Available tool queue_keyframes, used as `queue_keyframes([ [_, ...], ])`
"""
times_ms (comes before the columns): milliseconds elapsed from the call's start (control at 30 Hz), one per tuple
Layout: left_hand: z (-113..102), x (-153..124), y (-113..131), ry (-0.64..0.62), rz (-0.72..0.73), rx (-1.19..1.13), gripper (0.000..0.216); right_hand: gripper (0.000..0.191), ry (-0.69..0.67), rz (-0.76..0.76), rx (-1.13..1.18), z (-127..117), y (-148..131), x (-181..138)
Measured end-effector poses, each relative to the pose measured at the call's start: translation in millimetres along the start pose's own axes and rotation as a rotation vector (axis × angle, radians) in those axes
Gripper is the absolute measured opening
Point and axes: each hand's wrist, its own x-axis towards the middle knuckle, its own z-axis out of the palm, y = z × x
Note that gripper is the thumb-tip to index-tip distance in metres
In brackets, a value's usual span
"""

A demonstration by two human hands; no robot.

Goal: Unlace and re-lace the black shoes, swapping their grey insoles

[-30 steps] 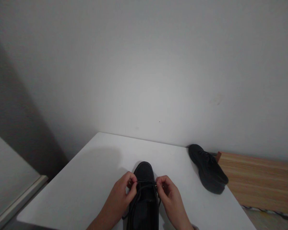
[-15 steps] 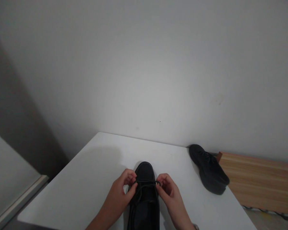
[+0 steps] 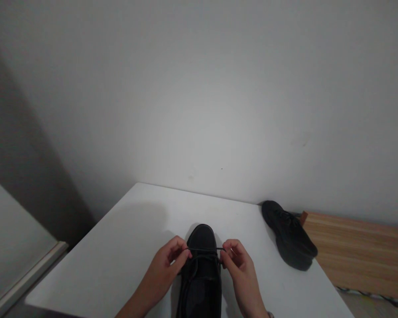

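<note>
A black lace-up shoe (image 3: pixel 201 238) rests on the white table, its toe pointing to the wall. A thin black shoelace (image 3: pixel 204 249) runs straight across the shoe's upper between my two hands. On the left side, the thumb and fingers of my left hand (image 3: pixel 172 258) pinch the lace. My right hand (image 3: pixel 237 260) pinches it on the other side, just right of the shoe. More lace lies crossed over the eyelets below the stretched length. The other black shoe (image 3: pixel 288 236) stands at the table's right edge, touched by neither hand.
The white table (image 3: pixel 146 221) meets a grey-white wall (image 3: pixel 199 110) at the back. To the right, beyond the table's edge, is a wood-grain board (image 3: pixel 358 251). A pale panel with a ledge (image 3: pixel 36 274) stands at the lower left.
My hands have moved slightly apart, the right one shifting right. The lace between them is now drawn out straighter across the shoe.
</note>
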Motion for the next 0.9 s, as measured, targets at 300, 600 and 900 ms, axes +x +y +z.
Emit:
queue_keyframes([
  [300,2.4,2.5,-5.4,0.066,0.065,0.051,0.011,0.009,0.085,-0.148,-0.188,-3.6,6.0,-0.7],
  [600,-1.9,3.4,-5.6,0.091,0.038,0.028,0.024,0.032,0.026,-0.014,-0.079,-8.6,7.6,-1.6],
  [900,-2.6,1.2,-5.3,0.02,0.033,-0.238,0.034,0.033,0.004,0.034,0.046,-6.1,3.4,-1.7],
])
